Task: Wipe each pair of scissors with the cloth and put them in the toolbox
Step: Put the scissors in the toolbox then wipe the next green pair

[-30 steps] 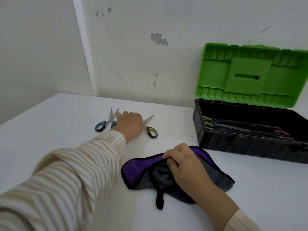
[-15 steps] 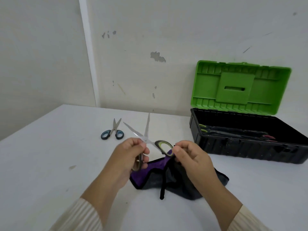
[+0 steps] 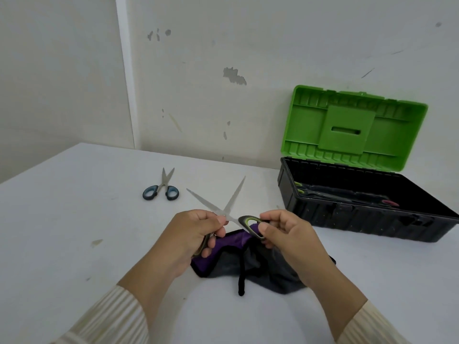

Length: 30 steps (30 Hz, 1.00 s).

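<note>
Scissors with grey-and-green handles (image 3: 234, 197) are being held above the table (image 3: 74, 219) between both hands, blades spread wide and pointing away toward the wall. The left hand (image 3: 196, 234) is gripping one handle loop, fingers curled round it. The right hand (image 3: 290, 237) is pinching the other loop between thumb and fingers. The purple-and-grey cloth (image 3: 248, 266) is lying crumpled on the table directly beneath the hands, partly hidden under the right wrist. The blue-handled scissors (image 3: 162, 187) are lying flat on the table beyond the left hand, well apart from it. The black toolbox (image 3: 347, 219) is standing open to the right, its green lid (image 3: 347, 125) raised against the wall, with further scissors (image 3: 335, 194) lying inside.
</note>
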Motion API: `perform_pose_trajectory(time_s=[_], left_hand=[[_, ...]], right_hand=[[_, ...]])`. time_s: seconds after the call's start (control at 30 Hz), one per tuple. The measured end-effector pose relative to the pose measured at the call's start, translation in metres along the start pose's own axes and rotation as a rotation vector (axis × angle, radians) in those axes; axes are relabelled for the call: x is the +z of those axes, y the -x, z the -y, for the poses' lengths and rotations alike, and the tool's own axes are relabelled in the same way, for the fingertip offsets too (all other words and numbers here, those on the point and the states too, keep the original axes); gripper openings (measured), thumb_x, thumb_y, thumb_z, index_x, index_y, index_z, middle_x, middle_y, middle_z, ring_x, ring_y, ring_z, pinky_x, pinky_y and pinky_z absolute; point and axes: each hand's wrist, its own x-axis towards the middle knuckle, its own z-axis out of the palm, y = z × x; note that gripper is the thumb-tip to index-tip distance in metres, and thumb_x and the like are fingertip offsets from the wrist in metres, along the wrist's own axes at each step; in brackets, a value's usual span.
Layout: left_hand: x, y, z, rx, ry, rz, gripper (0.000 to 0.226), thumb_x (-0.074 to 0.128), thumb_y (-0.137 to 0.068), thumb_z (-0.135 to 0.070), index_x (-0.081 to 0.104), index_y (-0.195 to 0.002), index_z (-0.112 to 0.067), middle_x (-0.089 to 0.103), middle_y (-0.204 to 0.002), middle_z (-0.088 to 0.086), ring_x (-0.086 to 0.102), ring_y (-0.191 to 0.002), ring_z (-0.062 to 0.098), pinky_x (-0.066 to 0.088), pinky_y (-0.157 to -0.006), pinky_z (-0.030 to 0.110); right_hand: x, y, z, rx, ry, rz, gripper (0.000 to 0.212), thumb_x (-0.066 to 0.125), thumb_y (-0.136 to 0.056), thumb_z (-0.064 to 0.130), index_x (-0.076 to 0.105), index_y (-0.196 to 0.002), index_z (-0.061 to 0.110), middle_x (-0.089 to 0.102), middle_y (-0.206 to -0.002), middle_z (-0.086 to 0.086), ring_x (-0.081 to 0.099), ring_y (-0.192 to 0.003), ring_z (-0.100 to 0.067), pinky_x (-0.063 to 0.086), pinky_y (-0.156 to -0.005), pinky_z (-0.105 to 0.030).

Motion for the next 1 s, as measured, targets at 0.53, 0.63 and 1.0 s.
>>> perform_pose_trajectory(time_s=[0.53, 0.63, 1.0], left_hand=[[0.023, 0.008, 0.016, -0.004, -0.246, 0.081, 0.019, 0.063, -0.086, -0.010, 0.062, -0.067, -0.007, 0.062, -0.052, -0.001, 0.042, -0.035, 0.008, 0.032, -0.037, 0.019], [0.025, 0.008, 0.017, 0.009, -0.243, 0.068, 0.019, 0.063, -0.086, -0.010, 0.061, -0.067, -0.006, 0.062, -0.055, 0.003, 0.041, -0.037, 0.010, 0.030, -0.038, 0.021], [0.028, 0.007, 0.018, 0.051, -0.257, 0.020, 0.018, 0.064, -0.085, -0.010, 0.062, -0.068, -0.005, 0.059, -0.055, 0.007, 0.039, -0.041, 0.014, 0.029, -0.040, 0.023]], right_hand=[[0.023, 0.000, -0.008, -0.528, 0.626, -0.083, 0.007, 0.063, -0.080, 0.009, 0.069, -0.079, 0.013, 0.053, -0.081, 0.003, 0.052, -0.076, -0.007, 0.041, -0.070, -0.013], [0.024, -0.001, -0.010, -0.496, 0.640, -0.076, 0.007, 0.062, -0.081, 0.006, 0.067, -0.077, 0.010, 0.050, -0.082, 0.003, 0.051, -0.073, -0.008, 0.040, -0.067, -0.013], [0.021, -0.005, -0.009, -0.455, 0.553, -0.163, 0.008, 0.061, -0.082, 0.003, 0.066, -0.078, 0.008, 0.052, -0.084, 0.003, 0.052, -0.074, -0.006, 0.038, -0.066, -0.006]])
